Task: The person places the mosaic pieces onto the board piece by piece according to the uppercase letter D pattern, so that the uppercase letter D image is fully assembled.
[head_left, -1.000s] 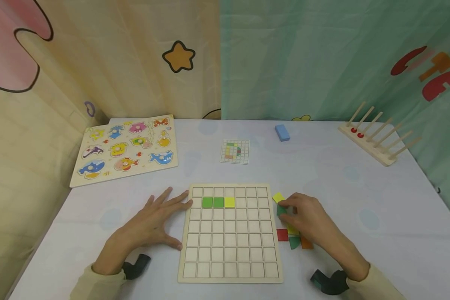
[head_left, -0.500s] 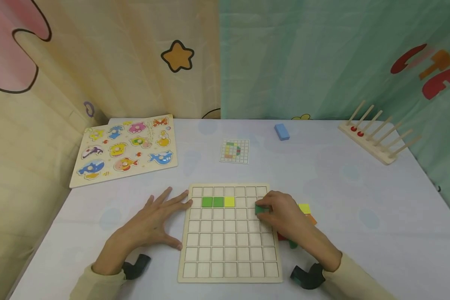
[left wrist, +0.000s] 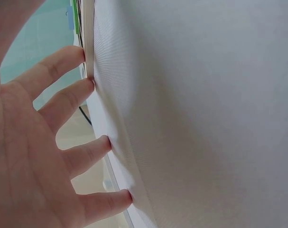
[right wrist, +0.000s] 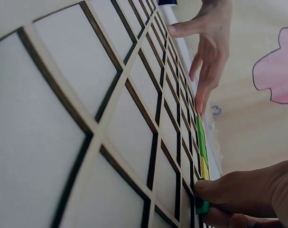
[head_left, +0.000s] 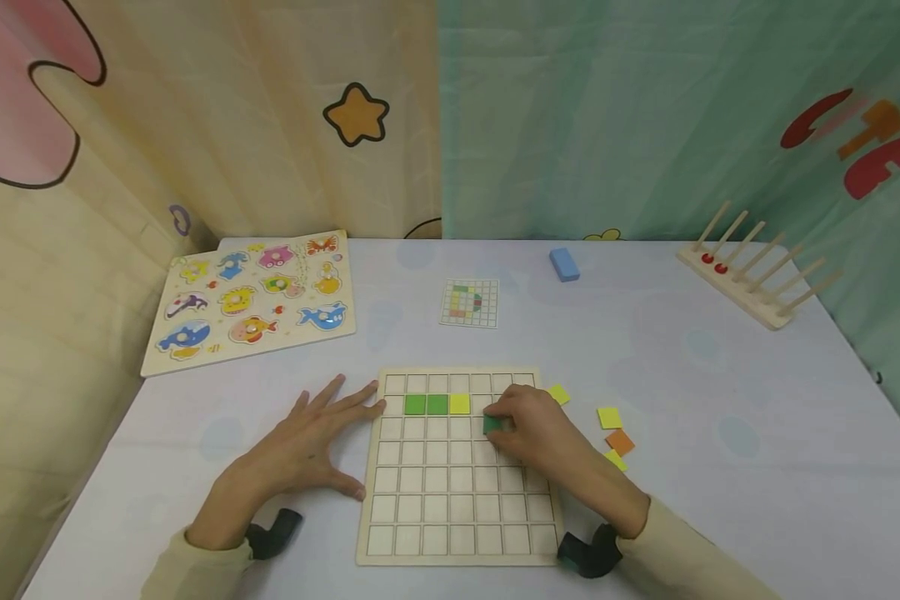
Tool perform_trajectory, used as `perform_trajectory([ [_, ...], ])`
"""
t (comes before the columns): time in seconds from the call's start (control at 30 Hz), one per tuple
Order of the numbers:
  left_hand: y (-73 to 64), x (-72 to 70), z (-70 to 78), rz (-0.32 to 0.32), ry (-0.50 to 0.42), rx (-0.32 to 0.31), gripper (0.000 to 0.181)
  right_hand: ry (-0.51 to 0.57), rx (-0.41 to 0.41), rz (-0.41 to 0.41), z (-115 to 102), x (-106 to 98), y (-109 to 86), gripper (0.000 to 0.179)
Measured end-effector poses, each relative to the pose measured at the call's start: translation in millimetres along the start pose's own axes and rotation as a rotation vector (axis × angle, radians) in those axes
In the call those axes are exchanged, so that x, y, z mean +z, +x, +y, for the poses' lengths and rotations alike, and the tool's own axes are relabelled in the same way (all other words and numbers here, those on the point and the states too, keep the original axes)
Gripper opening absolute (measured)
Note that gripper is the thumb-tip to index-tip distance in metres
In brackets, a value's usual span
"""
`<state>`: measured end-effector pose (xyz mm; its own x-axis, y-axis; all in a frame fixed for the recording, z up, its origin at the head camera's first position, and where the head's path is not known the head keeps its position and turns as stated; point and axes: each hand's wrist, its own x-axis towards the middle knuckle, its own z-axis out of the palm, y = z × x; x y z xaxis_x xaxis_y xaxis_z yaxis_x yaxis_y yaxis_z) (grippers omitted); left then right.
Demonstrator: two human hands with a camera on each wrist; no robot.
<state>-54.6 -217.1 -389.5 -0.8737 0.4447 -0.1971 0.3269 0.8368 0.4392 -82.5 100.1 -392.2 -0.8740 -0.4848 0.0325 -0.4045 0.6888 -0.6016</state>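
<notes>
Pinching green tile: right hand, over board | left hand: spread, touching board edge

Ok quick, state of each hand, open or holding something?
Left hand: open, touching the grid board.
Right hand: closed, holding a green tile.

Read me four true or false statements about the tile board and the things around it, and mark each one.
1. The right hand pinches a dark green tile. True.
2. The left hand holds a tile. False: it touches the left edge of the board.
3. Two bright green tiles and one yellow tile sit side by side in one row. True.
4. The blue block lies on the board. False: it lies on the table.
</notes>
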Motion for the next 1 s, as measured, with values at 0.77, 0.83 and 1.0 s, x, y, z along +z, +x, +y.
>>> perform_trajectory([
  [0.77,0.0,-0.4,0.5,-0.004,-0.002,-0.003,0.109,-0.012,0.032,-0.037,-8.9,5.9,5.8,0.029],
  [0.83,0.2,-0.5,0.9,-0.003,-0.002,-0.002,0.109,-0.011,0.031,-0.041,-9.2,5.9,5.6,0.030],
  [1.0,0.0,-0.7,1.1,-0.009,-0.004,-0.009,0.109,-0.010,0.019,-0.045,-9.1,6.2,5.0,0.030],
])
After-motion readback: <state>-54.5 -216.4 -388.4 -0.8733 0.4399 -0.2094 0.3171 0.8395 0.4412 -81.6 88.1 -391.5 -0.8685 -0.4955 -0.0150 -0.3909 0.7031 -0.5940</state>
